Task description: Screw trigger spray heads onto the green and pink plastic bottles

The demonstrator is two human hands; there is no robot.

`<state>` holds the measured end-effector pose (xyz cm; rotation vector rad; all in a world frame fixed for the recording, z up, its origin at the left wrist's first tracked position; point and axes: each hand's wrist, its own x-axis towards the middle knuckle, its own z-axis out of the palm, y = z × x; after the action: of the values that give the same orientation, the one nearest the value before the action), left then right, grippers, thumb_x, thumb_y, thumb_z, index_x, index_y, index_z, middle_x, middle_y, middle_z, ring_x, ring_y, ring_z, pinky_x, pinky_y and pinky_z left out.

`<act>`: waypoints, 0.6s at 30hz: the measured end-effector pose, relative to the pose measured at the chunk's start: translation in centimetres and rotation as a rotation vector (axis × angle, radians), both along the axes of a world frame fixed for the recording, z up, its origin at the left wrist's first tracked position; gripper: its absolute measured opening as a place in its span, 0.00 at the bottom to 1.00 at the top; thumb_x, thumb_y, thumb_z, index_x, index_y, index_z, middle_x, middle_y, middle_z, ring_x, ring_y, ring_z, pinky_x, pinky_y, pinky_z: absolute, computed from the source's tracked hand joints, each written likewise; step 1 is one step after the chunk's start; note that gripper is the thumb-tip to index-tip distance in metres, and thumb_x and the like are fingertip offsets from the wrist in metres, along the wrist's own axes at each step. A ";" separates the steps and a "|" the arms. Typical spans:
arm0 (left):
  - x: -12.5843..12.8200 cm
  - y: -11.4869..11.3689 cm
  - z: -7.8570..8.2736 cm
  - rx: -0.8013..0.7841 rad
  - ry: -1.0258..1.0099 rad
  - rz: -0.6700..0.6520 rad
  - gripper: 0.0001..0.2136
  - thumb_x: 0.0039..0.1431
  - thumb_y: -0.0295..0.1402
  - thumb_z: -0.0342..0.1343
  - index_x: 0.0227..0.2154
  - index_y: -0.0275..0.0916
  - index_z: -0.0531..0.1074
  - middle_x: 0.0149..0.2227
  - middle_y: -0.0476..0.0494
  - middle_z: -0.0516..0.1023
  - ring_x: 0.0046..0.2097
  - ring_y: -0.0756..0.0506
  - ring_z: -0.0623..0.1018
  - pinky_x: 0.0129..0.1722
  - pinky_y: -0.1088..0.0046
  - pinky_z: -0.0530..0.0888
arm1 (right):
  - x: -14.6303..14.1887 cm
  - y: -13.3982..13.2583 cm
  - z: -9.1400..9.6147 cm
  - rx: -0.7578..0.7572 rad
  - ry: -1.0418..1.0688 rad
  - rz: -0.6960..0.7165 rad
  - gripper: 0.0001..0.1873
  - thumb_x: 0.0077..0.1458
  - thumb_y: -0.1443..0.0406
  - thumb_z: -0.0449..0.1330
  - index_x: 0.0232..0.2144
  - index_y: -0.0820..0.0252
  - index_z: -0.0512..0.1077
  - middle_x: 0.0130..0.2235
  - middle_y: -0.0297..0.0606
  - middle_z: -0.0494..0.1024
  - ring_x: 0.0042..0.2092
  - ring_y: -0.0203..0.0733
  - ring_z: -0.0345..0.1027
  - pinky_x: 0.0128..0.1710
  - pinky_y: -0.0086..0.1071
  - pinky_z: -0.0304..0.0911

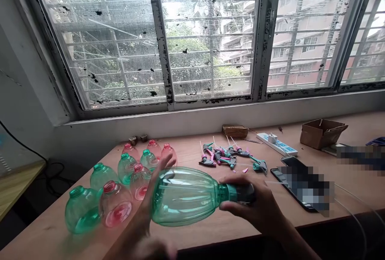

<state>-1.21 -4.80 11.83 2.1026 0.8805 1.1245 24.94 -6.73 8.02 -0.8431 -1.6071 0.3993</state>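
Observation:
A green see-through plastic bottle (183,196) lies on its side in front of me, above the table's near edge. My left hand (150,196) cups its base, fingers spread round the bottle. My right hand (255,208) is closed round the neck, where a dark spray-head collar (243,193) sits on the green thread. Left of the hands stand several open green and pink bottles (120,183) in a cluster on the wooden table (192,155).
A pile of green and pink spray triggers (228,156) lies mid-table. Behind it are a small brown box (235,131) and a white power strip (276,143). A cardboard box (321,132) and a phone (297,183) are on the right. A barred window runs along the back.

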 end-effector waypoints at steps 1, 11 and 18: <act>0.0 0.0 0.1 -0.037 -0.005 -0.003 0.49 0.48 0.67 0.54 0.69 0.56 0.45 0.72 0.47 0.51 0.70 0.27 0.53 0.66 0.49 0.58 | 0.1 0.0 -0.1 0.049 -0.044 -0.019 0.17 0.48 0.60 0.74 0.40 0.54 0.77 0.36 0.37 0.83 0.36 0.45 0.78 0.33 0.31 0.75; -1.6 0.8 -0.5 -0.070 0.186 0.154 0.43 0.57 0.51 0.61 0.68 0.64 0.41 0.72 0.50 0.50 0.71 0.27 0.51 0.64 0.41 0.57 | -0.3 0.5 0.2 -0.314 0.253 0.215 0.16 0.53 0.55 0.70 0.38 0.59 0.74 0.33 0.34 0.76 0.30 0.43 0.78 0.29 0.38 0.79; -1.0 0.8 -0.3 -0.169 -0.010 0.040 0.42 0.59 0.63 0.44 0.70 0.50 0.43 0.71 0.43 0.55 0.71 0.33 0.54 0.67 0.50 0.53 | 0.3 0.3 0.2 0.017 -0.070 -0.070 0.15 0.49 0.57 0.73 0.39 0.54 0.78 0.35 0.38 0.81 0.36 0.46 0.75 0.35 0.34 0.75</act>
<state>-2.19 -4.02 11.51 1.9485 0.9812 1.0420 25.20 -6.47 8.19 -0.9060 -1.6384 0.3090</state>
